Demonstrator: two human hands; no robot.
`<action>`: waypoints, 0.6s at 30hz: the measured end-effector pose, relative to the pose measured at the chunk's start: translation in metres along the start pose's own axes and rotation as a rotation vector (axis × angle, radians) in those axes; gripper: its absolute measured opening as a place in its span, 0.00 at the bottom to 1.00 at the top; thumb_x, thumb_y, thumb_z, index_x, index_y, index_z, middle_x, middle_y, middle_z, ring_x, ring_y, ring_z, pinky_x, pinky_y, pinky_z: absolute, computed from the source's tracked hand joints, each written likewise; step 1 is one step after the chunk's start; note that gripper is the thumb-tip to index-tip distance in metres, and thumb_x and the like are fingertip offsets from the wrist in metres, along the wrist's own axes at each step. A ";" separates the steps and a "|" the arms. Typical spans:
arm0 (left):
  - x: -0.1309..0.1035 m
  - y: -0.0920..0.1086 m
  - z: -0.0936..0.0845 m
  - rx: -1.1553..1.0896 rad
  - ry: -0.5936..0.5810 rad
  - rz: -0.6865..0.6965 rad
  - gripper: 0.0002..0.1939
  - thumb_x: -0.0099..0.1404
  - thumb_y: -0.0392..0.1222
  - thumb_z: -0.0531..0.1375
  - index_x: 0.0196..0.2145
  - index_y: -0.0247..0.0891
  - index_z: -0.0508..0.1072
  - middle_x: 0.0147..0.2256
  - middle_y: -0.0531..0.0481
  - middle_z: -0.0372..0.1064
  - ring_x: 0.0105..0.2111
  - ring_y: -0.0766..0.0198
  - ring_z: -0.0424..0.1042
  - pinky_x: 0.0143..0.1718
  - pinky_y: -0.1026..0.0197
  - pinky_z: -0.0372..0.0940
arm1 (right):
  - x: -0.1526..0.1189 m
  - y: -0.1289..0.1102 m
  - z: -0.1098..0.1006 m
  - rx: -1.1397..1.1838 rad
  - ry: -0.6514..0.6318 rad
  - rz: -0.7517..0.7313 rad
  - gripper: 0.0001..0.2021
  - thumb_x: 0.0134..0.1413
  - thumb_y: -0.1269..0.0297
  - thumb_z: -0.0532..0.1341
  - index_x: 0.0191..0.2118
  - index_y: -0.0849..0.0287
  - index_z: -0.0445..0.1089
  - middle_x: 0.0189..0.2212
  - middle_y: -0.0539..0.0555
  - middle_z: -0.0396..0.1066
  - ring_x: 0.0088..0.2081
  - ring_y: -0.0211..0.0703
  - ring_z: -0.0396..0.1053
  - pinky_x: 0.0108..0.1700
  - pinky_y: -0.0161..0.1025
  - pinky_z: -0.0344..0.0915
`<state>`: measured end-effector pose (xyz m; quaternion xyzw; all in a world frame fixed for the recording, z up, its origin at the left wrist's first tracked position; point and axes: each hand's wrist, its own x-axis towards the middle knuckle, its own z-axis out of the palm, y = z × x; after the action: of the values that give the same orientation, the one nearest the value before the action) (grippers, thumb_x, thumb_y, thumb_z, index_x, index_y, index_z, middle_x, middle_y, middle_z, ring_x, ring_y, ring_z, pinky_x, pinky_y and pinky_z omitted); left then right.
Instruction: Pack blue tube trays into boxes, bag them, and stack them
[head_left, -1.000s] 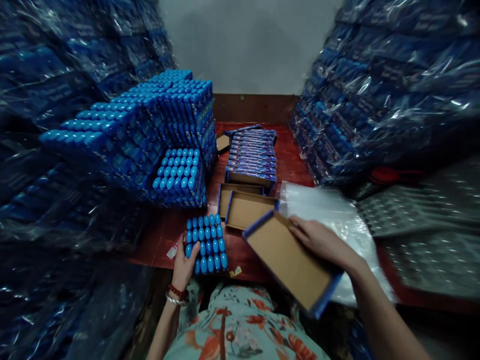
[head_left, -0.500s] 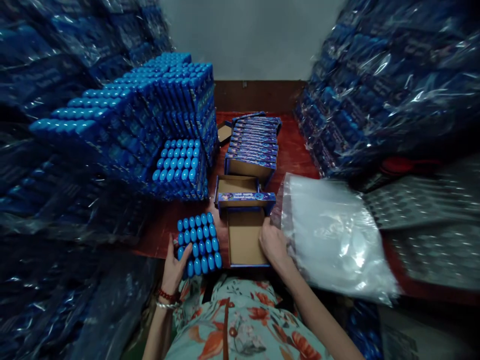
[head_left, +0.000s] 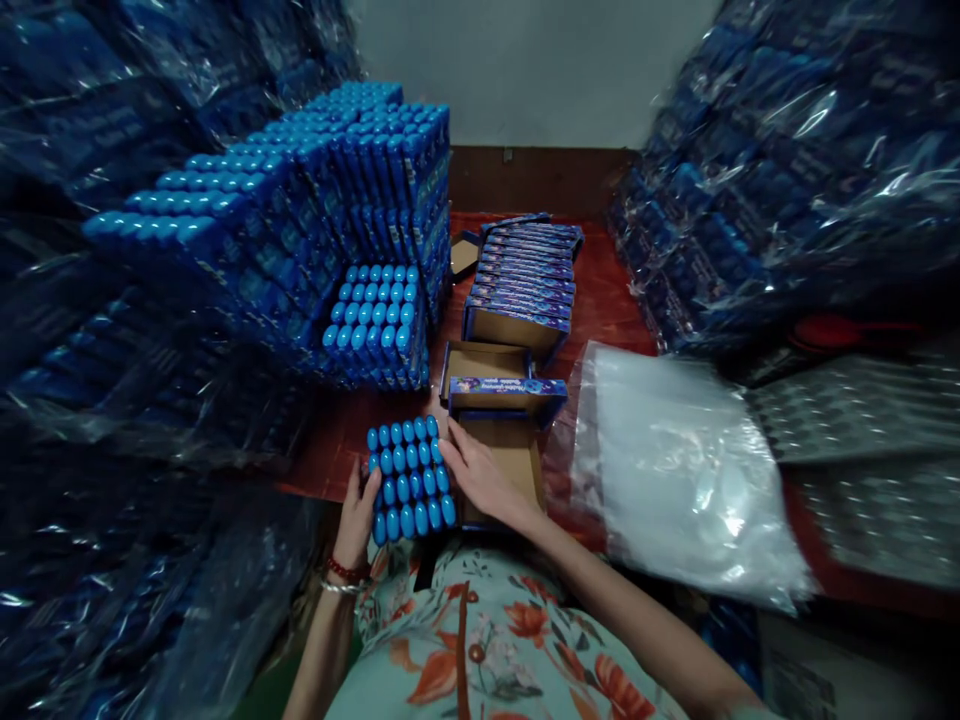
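Observation:
A block of shiny blue capsule-shaped pieces in rows [head_left: 409, 487] is held near the table's front edge. My left hand [head_left: 358, 515] grips its left side, thumb on top. On the block's right side rest the fingers of my right hand [head_left: 480, 475], which reaches across an open cardboard tray [head_left: 517, 450]. Just behind that tray, a box with a printed purple-blue flap [head_left: 506, 386] lies over another open tray [head_left: 484, 360]. Farther back, a row of nested printed boxes [head_left: 525, 270] leans together.
Tall stacks of blue capsule packs [head_left: 375, 190] rise at the left. Clear plastic bags [head_left: 675, 460] lie on the red table [head_left: 600, 290] at the right, beside grey moulded trays [head_left: 870, 480]. Plastic-wrapped blue packs [head_left: 780, 170] are piled at the back right.
My right hand has left the open tray's right side and moved left to the blue block. My left hand still holds the block. The whole view has shifted slightly.

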<state>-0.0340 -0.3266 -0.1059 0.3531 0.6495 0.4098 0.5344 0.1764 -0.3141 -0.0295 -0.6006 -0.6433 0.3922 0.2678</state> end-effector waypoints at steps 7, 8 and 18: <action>-0.014 0.011 0.005 -0.074 0.007 -0.053 0.34 0.63 0.57 0.56 0.62 0.41 0.54 0.64 0.46 0.50 0.63 0.56 0.52 0.62 0.55 0.51 | 0.021 -0.015 0.031 -0.201 -0.152 0.057 0.36 0.62 0.50 0.47 0.67 0.68 0.33 0.63 0.70 0.49 0.62 0.60 0.51 0.59 0.56 0.53; -0.017 0.012 0.007 -0.099 -0.012 -0.053 0.34 0.63 0.57 0.56 0.62 0.41 0.55 0.63 0.46 0.51 0.62 0.56 0.52 0.62 0.55 0.51 | 0.018 -0.014 0.034 -0.201 -0.139 0.038 0.37 0.62 0.51 0.48 0.67 0.68 0.33 0.63 0.70 0.49 0.63 0.59 0.50 0.59 0.56 0.53; -0.053 0.025 0.021 -0.079 -0.053 0.077 0.32 0.64 0.58 0.53 0.62 0.44 0.55 0.58 0.47 0.61 0.60 0.54 0.58 0.61 0.53 0.54 | -0.012 -0.016 0.049 0.021 0.007 0.020 0.44 0.56 0.50 0.55 0.67 0.64 0.28 0.66 0.67 0.37 0.66 0.57 0.37 0.63 0.60 0.45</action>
<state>-0.0032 -0.3606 -0.0639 0.3670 0.6044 0.4458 0.5488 0.1292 -0.3346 -0.0415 -0.6055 -0.6321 0.3994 0.2726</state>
